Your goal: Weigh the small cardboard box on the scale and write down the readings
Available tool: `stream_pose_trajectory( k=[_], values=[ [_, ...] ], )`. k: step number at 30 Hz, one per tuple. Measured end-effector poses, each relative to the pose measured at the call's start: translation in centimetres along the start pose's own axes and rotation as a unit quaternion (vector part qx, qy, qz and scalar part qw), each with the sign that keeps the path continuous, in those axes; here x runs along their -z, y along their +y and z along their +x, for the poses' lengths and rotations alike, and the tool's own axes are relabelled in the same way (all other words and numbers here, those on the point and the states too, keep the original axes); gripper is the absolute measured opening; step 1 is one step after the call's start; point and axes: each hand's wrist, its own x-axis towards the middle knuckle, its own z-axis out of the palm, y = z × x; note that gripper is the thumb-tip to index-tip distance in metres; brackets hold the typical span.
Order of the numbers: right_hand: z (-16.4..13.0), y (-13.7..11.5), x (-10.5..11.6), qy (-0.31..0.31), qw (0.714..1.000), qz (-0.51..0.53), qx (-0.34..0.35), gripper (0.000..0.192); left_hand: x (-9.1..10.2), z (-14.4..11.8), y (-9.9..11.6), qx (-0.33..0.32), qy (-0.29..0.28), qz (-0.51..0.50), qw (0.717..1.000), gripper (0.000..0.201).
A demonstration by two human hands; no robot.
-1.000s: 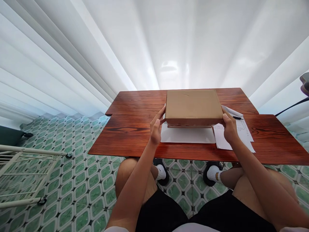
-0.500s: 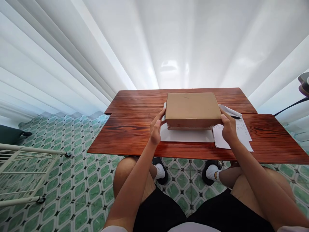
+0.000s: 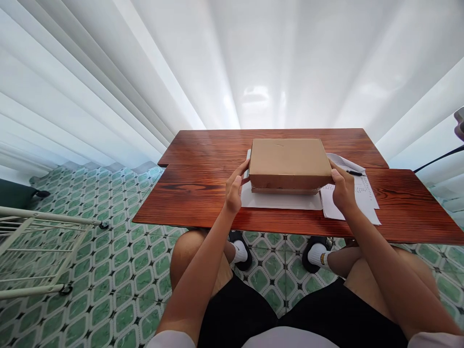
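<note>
Left hand [image 3: 234, 190] and right hand [image 3: 341, 189] gripping cardboard box [image 3: 290, 161] ends, white sheet [image 3: 281, 200] beneath, wooden table [image 3: 203, 193]

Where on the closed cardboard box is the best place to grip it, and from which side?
By its two short ends, from left and right. The cardboard box lies flat and wide; left hand and right hand already clasp those ends near the front corners.

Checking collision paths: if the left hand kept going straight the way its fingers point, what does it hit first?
The left hand points toward the cardboard box and already seems to touch its left end. The box comes first; below it lies the white sheet on the wooden table. Depth is hard to judge.
</note>
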Motion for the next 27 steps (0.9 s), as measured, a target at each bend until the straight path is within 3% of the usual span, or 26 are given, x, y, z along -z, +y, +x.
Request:
stream_pose_trajectory(
  k=[21, 24, 27],
  values=[
    [0.4, -1.9, 0.1, 0.02, 0.995, -0.091, 0.031, 0.058, -0.2, 0.1, 0.1, 0.015, 0.022, 0.014, 1.0, 0.048],
    [0.9, -1.8, 0.1, 0.082, 0.993, -0.078, 0.013, 0.058, 0.2, 0.4, 1.0, -0.019, 0.043, 0.079, 0.996, 0.049],
    [1.3, -2.2, 0.3, 0.209, 0.971, -0.092, 0.067, 0.048, 0.6, 0.7, 2.6, -0.114, 0.093, 0.145, 0.979, 0.045]
  ],
)
